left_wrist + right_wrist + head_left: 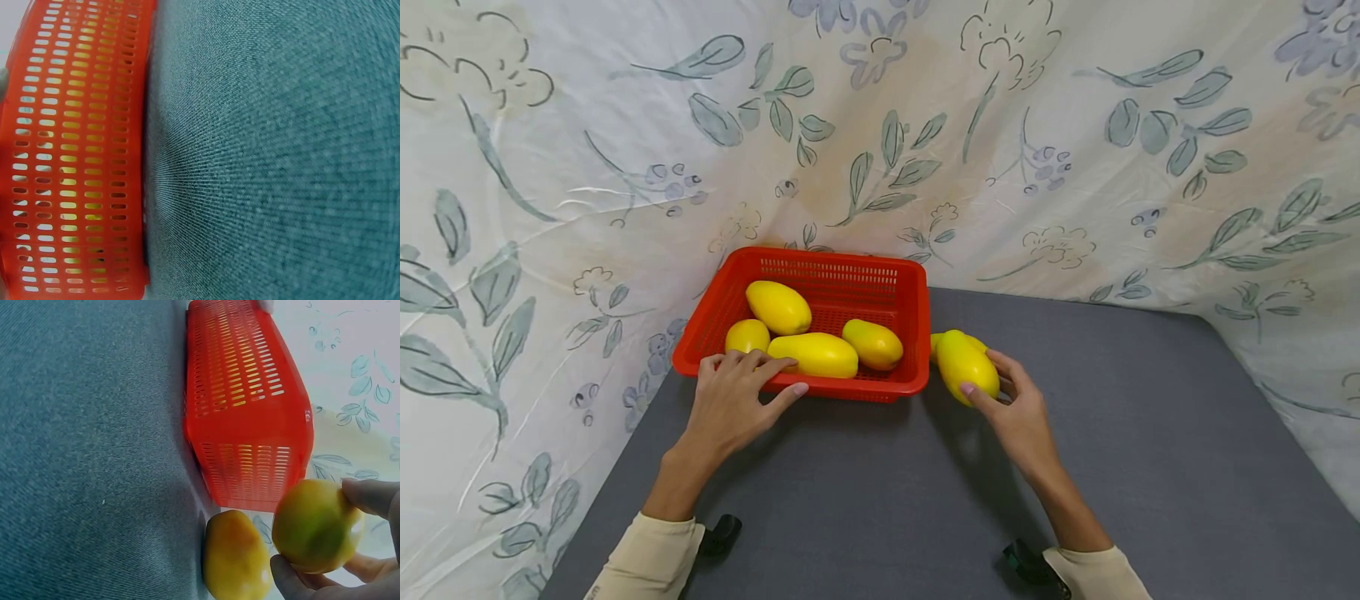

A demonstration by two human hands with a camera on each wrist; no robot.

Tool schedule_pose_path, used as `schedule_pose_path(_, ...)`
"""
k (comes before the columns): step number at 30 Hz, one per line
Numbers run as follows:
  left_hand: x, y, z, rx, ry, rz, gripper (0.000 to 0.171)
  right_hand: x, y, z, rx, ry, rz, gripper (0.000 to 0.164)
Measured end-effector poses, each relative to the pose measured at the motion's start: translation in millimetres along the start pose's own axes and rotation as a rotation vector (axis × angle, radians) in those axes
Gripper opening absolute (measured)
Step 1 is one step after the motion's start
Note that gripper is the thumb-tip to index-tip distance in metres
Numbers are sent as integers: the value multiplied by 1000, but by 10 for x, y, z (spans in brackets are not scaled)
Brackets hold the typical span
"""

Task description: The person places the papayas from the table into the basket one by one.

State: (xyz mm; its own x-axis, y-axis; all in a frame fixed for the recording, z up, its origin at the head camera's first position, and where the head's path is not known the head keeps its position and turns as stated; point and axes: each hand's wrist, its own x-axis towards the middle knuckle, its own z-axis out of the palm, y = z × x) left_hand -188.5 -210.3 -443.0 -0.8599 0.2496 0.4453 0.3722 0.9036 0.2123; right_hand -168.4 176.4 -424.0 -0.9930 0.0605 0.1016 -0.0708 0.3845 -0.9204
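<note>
A red plastic basket (pixel 913 333) with slotted walls stands on the grey table and holds several yellow mangoes (pixel 778 307). At its near left rim is my left hand (pixel 733 404), fingers bent over the edge and thumb along the outer side. The left wrist view shows mostly the slotted wall (pixel 75 156). Just right of the basket, my right hand (pixel 1018 417) grips a yellow mango (pixel 966 367) between thumb and fingers, raised off the table. Another mango (pixel 234 556) lies on the table beside the basket, mostly hidden behind the held one in the head view.
The grey table (pixel 1150 433) extends to the right and front. Floral cloth (pixel 1037 192) hangs behind the basket and along both sides. A black wrist device (pixel 722 533) sits by the left cuff, and another (pixel 1030 567) by the right cuff.
</note>
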Motion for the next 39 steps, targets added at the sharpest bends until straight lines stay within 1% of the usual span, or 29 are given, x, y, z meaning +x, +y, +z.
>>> schedule_pose_path(10, -11, 1, 16, -11, 7, 6, 53, -27, -58, -13, 40, 15, -24, 68)
schedule_pose_path(17, 14, 18, 20, -29, 5, 14, 52, -26, -79, -25, 17, 32, -50, 70)
schedule_pose_path(24, 1, -5, 3, -23, 4, 6, 53, -21, -135, 17, 26, 26, -77, 69)
schedule_pose_path(39, 17, 39, 13, -14, 9, -2, 53, 2, -293, 87, 91, -15, -111, 64)
